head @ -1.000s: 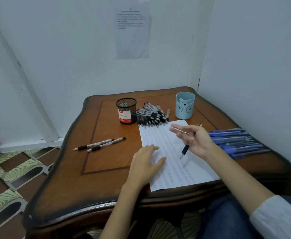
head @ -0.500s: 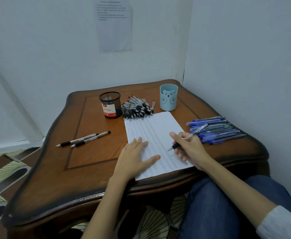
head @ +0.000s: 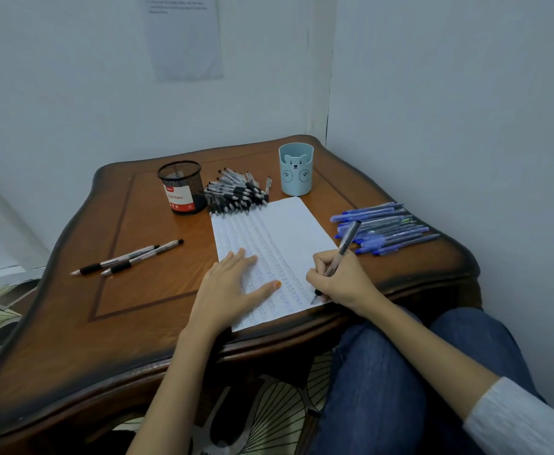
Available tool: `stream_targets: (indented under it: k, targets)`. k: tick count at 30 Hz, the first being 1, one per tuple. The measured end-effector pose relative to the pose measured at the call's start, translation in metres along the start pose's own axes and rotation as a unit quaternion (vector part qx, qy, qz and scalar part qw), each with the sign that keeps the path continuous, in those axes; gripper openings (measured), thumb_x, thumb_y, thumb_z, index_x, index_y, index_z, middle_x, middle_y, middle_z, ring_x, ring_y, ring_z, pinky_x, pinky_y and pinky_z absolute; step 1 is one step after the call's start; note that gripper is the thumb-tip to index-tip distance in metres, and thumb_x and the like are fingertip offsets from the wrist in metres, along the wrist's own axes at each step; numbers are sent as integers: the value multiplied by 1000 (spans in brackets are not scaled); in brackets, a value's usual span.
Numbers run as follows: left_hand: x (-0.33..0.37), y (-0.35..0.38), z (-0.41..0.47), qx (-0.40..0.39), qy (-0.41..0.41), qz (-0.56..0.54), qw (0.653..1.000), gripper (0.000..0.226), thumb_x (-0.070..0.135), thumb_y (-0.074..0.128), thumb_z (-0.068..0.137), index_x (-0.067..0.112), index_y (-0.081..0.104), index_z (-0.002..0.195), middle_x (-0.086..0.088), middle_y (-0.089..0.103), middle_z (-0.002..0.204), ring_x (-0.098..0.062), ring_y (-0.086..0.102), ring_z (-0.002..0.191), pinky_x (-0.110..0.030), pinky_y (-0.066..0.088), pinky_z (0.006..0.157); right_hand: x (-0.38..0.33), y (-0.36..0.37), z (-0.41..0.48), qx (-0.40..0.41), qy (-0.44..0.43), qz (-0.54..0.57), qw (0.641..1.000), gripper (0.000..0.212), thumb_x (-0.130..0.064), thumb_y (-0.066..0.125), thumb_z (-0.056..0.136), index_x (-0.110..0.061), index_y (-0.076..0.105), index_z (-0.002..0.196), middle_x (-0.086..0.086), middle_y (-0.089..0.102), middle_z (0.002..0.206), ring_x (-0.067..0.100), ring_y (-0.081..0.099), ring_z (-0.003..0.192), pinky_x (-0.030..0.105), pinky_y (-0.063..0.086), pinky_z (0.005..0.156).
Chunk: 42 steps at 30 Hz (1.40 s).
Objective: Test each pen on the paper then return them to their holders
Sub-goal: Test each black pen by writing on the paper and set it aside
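Your right hand (head: 341, 280) has its grip closed round a pen (head: 346, 241), thumb and fingers pinching the lower barrel, and the tip is down on the near right corner of the paper (head: 285, 231). The pen's long axis leans from that tip up and away to your right, so its back end points toward the pile of blue pens (head: 384, 228) lying just beyond your knuckles. Your left hand (head: 233, 284) lies flat with straight fingers, holding nothing and pressing down the near left part of the sheet. Both holders stand past the far end of the paper. The blue bear holder (head: 296, 169) is ahead on your right hand's side. The black mesh holder (head: 182, 187) is across to the left, beside the pile of black pens (head: 236, 195). The barrel looks greyish with a dark tip section, so it probably belongs with the black ones. That return means reaching over the sheet. Two more pens (head: 128, 257) lie apart on the left of the tabletop (head: 137, 323).
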<state>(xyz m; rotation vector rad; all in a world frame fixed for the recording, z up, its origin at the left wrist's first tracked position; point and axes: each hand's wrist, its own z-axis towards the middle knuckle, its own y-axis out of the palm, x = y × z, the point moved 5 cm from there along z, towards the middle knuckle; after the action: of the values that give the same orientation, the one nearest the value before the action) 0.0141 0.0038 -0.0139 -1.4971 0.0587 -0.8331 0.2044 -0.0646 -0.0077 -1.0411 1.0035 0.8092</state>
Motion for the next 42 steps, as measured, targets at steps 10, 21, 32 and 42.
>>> stream_targets:
  k: [10,21,32,42]
  targets:
    - [-2,0,0,0,-5,-4,1000,86,80,42,73,31,39,144,7,22,157,-11,14,145,-39,12,119,-2,2,0,-19,-17,-4,1000,40,12,56,77,-9,35,50,-1,27,47,9,39,41,26,49,43]
    - [-1,0,0,11,-1,-11,1000,82,76,48,75,31,41,142,7,25,156,-10,16,145,-38,12,118,-3,-1,0,-2,-9,5,1000,41,13,56,79,-8,36,50,5,31,49,9,46,38,19,42,37]
    - [0,-1,-1,7,-4,-9,1000,84,78,45,74,30,40,143,7,24,156,-11,16,145,-38,12,117,-5,0,-1,-20,-15,17,1000,42,15,55,77,-9,36,49,3,27,48,8,37,41,18,43,38]
    - [0,-1,-1,9,-4,-10,1000,82,77,47,75,30,41,142,6,24,156,-11,16,145,-39,13,118,-3,-2,1,-10,-19,17,1000,38,15,55,77,-6,39,50,2,29,47,4,37,37,17,39,37]
